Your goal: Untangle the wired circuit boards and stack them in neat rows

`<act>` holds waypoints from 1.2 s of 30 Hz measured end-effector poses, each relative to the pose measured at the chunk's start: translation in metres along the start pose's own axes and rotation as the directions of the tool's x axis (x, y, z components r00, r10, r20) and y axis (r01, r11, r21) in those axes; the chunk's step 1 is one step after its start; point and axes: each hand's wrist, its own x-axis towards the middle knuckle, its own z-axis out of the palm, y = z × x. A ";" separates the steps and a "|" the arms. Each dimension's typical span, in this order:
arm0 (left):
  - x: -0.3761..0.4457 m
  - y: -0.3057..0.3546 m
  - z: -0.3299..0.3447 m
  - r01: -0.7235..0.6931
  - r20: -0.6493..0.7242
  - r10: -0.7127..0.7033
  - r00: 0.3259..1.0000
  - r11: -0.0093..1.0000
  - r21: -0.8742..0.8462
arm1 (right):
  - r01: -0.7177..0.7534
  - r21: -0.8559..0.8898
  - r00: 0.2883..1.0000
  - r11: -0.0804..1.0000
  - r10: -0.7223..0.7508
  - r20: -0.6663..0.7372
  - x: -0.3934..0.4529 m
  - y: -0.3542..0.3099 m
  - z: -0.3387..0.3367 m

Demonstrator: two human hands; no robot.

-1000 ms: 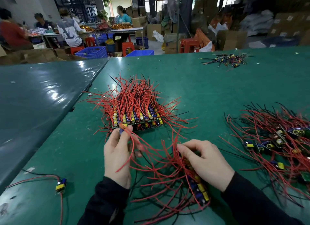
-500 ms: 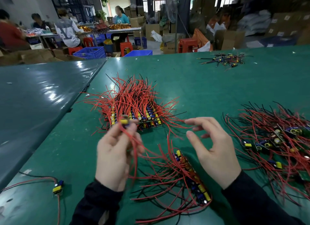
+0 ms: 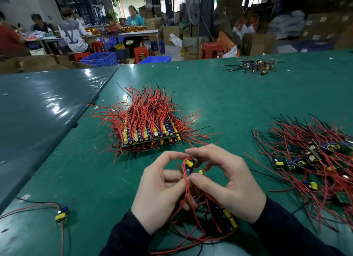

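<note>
fingertips (image 3: 191,152) pinch circuit board (image 3: 191,163) | both hands | no legible markings

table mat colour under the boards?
Green mat, head view.

Setting: a small electronics assembly workshop, as we read it. We note a wide green desk (image 3: 238,103) carrying heaps of wired circuit boards (image 3: 149,126). At 11 o'clock we list seated workers (image 3: 71,36) at a work table (image 3: 133,33), red plastic stools (image 3: 211,49) and blue crates (image 3: 100,58). At 1 o'clock, stacked cardboard boxes (image 3: 321,26) and filled sacks (image 3: 284,24).
</note>
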 end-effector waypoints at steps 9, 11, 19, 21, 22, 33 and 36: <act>0.001 -0.005 0.000 -0.173 -0.062 0.203 0.977 0.930 0.326 | -0.222 0.316 0.971 0.922 0.239 -0.017 -0.001 0.011 0.008; 0.002 -0.004 -0.002 -0.226 -0.146 0.303 0.942 0.891 0.393 | -0.229 0.345 0.970 0.910 0.244 -0.001 0.000 0.010 0.008; 0.003 0.005 -0.009 -0.267 -0.147 0.316 0.937 0.922 0.282 | -0.221 0.407 0.975 0.886 0.189 0.117 -0.002 0.003 0.007; 0.002 0.008 -0.011 -0.209 -0.097 0.222 0.970 0.970 0.126 | -0.241 0.431 0.967 0.869 0.176 0.185 -0.002 0.001 0.003; 0.002 0.009 -0.012 -0.164 -0.069 0.168 0.983 0.985 0.059 | -0.255 0.450 0.960 0.856 0.168 0.224 -0.002 0.000 0.001; -0.002 0.013 -0.014 0.150 0.191 -0.105 0.976 0.958 -0.243 | -0.513 0.601 0.836 0.614 0.198 0.511 -0.001 -0.010 -0.008; -0.002 0.011 -0.016 0.182 0.270 -0.094 0.958 0.929 -0.322 | -0.602 0.626 0.784 0.496 0.219 0.580 -0.001 -0.012 -0.008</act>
